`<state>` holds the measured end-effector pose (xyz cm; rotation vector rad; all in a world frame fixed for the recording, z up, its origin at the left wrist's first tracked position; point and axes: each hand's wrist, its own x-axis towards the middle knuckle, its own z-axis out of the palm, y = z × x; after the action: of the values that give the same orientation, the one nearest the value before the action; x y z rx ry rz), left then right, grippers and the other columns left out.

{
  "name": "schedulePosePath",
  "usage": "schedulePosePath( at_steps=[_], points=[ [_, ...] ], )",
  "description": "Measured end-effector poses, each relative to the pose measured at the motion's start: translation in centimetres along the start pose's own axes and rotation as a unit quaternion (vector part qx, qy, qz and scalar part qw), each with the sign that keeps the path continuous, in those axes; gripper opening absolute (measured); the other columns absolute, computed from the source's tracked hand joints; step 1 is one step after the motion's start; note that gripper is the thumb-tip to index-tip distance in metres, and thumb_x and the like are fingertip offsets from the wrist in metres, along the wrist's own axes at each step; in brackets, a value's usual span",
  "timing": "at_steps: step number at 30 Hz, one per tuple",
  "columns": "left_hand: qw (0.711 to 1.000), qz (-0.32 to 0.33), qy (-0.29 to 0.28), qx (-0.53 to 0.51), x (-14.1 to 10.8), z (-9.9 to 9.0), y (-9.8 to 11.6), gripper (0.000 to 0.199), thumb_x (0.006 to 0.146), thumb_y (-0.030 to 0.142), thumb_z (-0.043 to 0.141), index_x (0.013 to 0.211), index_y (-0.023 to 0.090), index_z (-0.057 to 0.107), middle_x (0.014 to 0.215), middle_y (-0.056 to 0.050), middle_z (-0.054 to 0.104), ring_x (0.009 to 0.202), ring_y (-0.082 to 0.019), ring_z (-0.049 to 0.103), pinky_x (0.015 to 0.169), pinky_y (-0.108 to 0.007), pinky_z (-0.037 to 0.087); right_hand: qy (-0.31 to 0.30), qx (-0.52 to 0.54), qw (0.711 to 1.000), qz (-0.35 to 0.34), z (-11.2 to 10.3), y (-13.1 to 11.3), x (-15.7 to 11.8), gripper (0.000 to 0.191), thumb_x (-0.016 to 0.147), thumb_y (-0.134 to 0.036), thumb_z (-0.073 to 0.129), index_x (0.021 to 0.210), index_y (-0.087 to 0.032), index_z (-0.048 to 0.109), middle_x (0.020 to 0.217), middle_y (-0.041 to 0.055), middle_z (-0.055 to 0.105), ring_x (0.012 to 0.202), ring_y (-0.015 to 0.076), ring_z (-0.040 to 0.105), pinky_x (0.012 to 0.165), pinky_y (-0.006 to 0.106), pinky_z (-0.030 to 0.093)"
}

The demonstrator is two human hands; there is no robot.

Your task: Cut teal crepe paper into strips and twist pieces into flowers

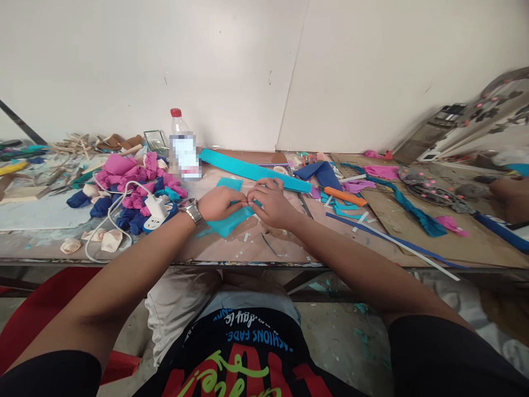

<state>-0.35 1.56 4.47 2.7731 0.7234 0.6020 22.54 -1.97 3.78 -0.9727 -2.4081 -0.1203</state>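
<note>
My left hand [221, 204], with a watch [192, 212] on its wrist, is closed with thumb and fingertips pinched together. My right hand [270, 203] meets it fingertip to fingertip, also pinching. Between and beneath them is a piece of turquoise crepe paper [228, 225]; its top edge is gripped at the fingertips, partly covered by both hands. Another bit of turquoise paper [230, 183] shows just behind my left hand. A long folded turquoise strip [252, 170] lies slantwise behind my hands.
At left, magenta and navy paper flowers [119, 176] are heaped around a power strip [155, 221] with a white charger [156, 206]. A phone [185, 157] leans against a red-capped bottle [176, 113]. Rightward lie an orange cutter [345, 196], paper strips and cardboard [397, 237]. Another person's hand [510, 196] is far right.
</note>
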Motion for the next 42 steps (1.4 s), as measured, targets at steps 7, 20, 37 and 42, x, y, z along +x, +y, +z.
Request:
schedulePosePath(
  at_steps=[7, 20, 37, 42],
  points=[
    [1.000, -0.007, 0.021, -0.015, 0.2, 0.2, -0.2, 0.037, 0.104, 0.044, 0.049, 0.102, 0.021, 0.077, 0.102, -0.007, 0.080, 0.088, -0.023, 0.070, 0.078, -0.031, 0.043, 0.020, 0.040, 0.999, 0.022, 0.1, 0.2, 0.0, 0.012, 0.097, -0.025, 0.052, 0.090, -0.022, 0.061, 0.104, 0.0058, 0.075, 0.120, 0.0296, 0.051, 0.097, 0.047, 0.024],
    [0.998, -0.023, 0.020, -0.055, 0.0, 0.3, 0.0, 0.031, 0.100, 0.039, 0.054, 0.103, 0.019, 0.077, 0.093, -0.004, 0.079, 0.075, -0.016, 0.063, 0.072, -0.027, 0.041, 0.052, 0.067, 0.996, 0.020, 0.3, 0.7, -0.2, 0.007, 0.092, -0.023, 0.059, 0.086, -0.022, 0.063, 0.096, 0.0043, 0.075, 0.117, 0.0297, 0.054, 0.098, 0.047, 0.025],
    [0.985, -0.061, 0.026, -0.158, -0.1, 0.1, -0.3, 0.038, 0.096, 0.047, 0.060, 0.091, 0.014, 0.079, 0.074, -0.001, 0.071, 0.064, -0.011, 0.051, 0.062, -0.024, 0.037, 0.053, 0.071, 0.996, 0.033, 0.3, 0.9, -0.1, 0.009, 0.092, -0.027, 0.060, 0.085, -0.022, 0.064, 0.097, 0.0049, 0.076, 0.113, 0.0287, 0.057, 0.095, 0.046, 0.026],
    [0.979, -0.075, 0.018, -0.189, -0.1, 0.2, -0.3, 0.039, 0.095, 0.048, 0.062, 0.092, 0.013, 0.078, 0.073, -0.001, 0.068, 0.064, -0.011, 0.048, 0.061, -0.024, 0.036, 0.041, 0.058, 0.997, 0.032, 0.2, 0.8, -0.1, 0.007, 0.090, -0.022, 0.058, 0.085, -0.021, 0.063, 0.094, 0.0048, 0.074, 0.112, 0.0282, 0.057, 0.095, 0.045, 0.026]
  ],
)
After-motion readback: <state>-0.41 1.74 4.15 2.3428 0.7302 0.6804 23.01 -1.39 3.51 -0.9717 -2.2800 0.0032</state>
